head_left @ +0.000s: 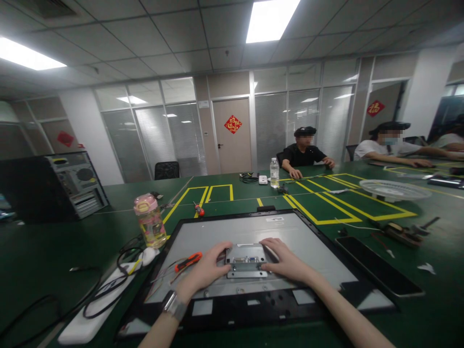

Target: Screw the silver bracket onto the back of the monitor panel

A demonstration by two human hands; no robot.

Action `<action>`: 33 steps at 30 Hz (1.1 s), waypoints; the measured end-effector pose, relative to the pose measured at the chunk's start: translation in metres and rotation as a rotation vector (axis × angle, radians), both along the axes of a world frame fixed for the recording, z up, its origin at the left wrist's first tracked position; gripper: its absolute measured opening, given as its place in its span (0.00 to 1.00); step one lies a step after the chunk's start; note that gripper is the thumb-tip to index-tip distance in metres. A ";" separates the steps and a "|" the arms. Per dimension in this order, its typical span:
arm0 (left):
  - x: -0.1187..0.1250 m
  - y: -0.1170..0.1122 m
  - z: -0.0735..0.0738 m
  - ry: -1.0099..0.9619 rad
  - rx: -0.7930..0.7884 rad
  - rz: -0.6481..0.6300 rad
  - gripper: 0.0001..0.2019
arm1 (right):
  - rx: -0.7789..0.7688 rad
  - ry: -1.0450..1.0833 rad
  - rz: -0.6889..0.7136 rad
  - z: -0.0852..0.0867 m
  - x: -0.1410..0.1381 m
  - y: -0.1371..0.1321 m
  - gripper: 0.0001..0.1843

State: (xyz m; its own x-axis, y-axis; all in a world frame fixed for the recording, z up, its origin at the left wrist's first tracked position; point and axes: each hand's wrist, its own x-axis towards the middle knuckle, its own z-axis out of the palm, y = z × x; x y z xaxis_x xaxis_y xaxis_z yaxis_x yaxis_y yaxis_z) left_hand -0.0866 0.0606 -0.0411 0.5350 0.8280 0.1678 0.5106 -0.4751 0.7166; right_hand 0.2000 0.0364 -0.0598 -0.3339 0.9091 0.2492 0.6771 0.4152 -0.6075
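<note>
A silvery metal bracket box with connector ports [246, 256] sits over the lower middle of a flat display panel [290, 232], which lies on the table in a black frame. My left hand [210, 266] grips the box's left side, thumb and fingers around its edge. On the opposite side my right hand [284, 258] holds it the same way, thumb near the lower corner. Just left of my left hand, an orange-and-black handled tool [188, 261] rests on the panel beside thin loose wires [163, 278]. The underside of the box is hidden.
Left of the panel are a pink-lidded bottle [149, 220], a white power strip [97, 304] and black cables. A dark flat slab [377, 266] lies to the right. Farther off stand a clear bottle [274, 173] and a computer case [54, 186]. Co-workers sit across the table.
</note>
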 end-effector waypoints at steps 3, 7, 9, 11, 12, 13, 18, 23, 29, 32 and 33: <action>0.001 0.001 -0.002 0.017 0.016 0.012 0.29 | -0.013 -0.012 -0.020 0.002 -0.002 0.001 0.35; 0.002 -0.002 -0.001 0.058 0.034 0.016 0.29 | -0.039 -0.025 -0.043 0.008 -0.004 0.000 0.35; 0.003 -0.003 0.002 0.040 0.036 -0.006 0.28 | -0.046 -0.021 -0.048 0.009 -0.004 0.000 0.35; 0.004 -0.005 0.006 0.002 0.023 -0.034 0.27 | -0.042 -0.003 -0.049 0.010 -0.003 0.001 0.35; 0.004 -0.007 0.008 -0.015 0.011 -0.038 0.27 | -0.038 0.009 -0.045 0.010 -0.002 0.001 0.34; 0.004 -0.008 0.010 -0.016 0.005 -0.047 0.27 | -0.032 0.023 -0.038 0.010 -0.001 0.001 0.34; 0.001 -0.018 0.020 -0.020 0.004 -0.062 0.26 | -0.047 0.114 0.006 0.017 0.001 -0.006 0.31; -0.001 -0.028 0.025 0.057 -0.002 -0.030 0.31 | -0.105 0.099 0.079 0.026 0.002 -0.019 0.33; 0.001 -0.035 0.029 0.067 -0.002 -0.060 0.29 | -0.121 0.055 0.090 0.027 0.001 -0.027 0.32; 0.002 -0.036 0.028 0.035 -0.004 -0.078 0.28 | -0.100 0.053 0.083 0.028 0.000 -0.030 0.32; 0.002 -0.036 0.027 0.022 -0.002 -0.084 0.28 | -0.092 0.051 0.084 0.029 -0.001 -0.031 0.32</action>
